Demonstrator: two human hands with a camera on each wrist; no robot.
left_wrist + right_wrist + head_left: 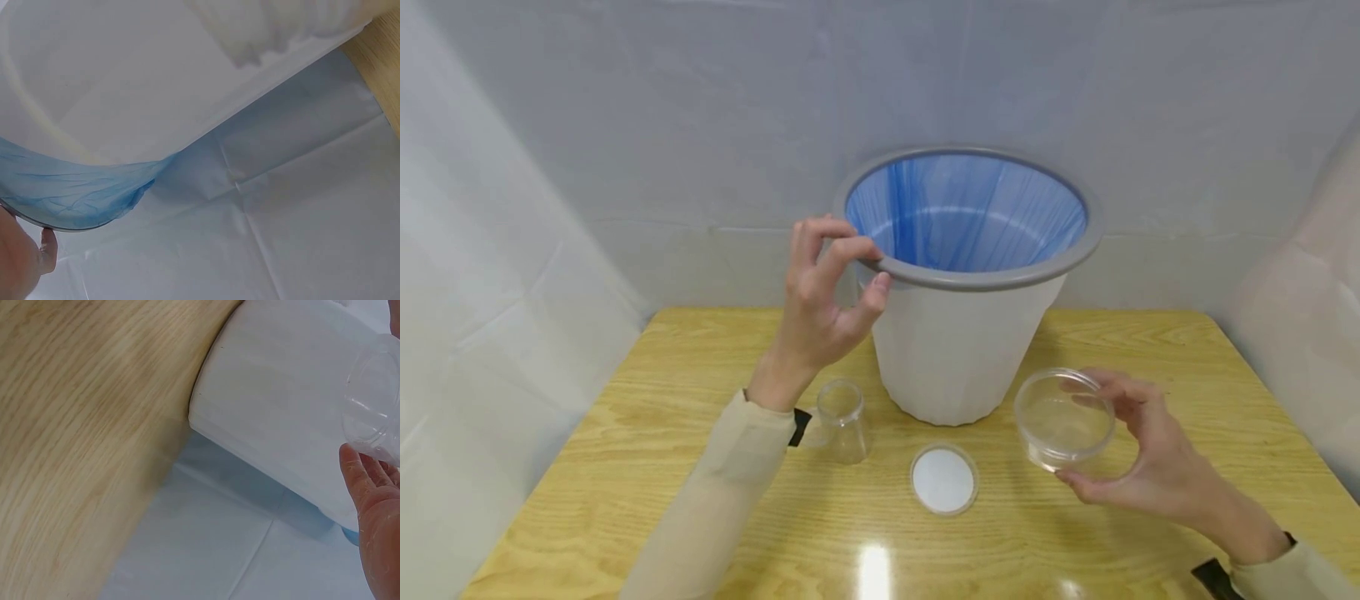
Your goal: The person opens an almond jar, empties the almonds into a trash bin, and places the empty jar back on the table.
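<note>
Left hand (820, 300) is up at the near-left edge of the bin's grey rim (970, 279), fingers (842, 250) curled over the top, thumb under, pinching the rim. Left wrist view shows a fingertip right under the rim with the blue liner (75, 194) folded over it.

White bin (958, 350) stands upright at the back-centre of the wooden counter (647, 417), liner visible inside.

Right hand (1150, 462) holds a clear round container (1063, 418) just above the counter, right of the bin base, tilted so the opening faces the camera. Fingers wrap the far side, thumb underneath. Container looks empty.

On the counter: small clear cup (842, 421) standing just left of the bin base, next to the left sleeve; round white lid (943, 479) lying flat in front of the bin, between cup and container, touching neither.
</note>
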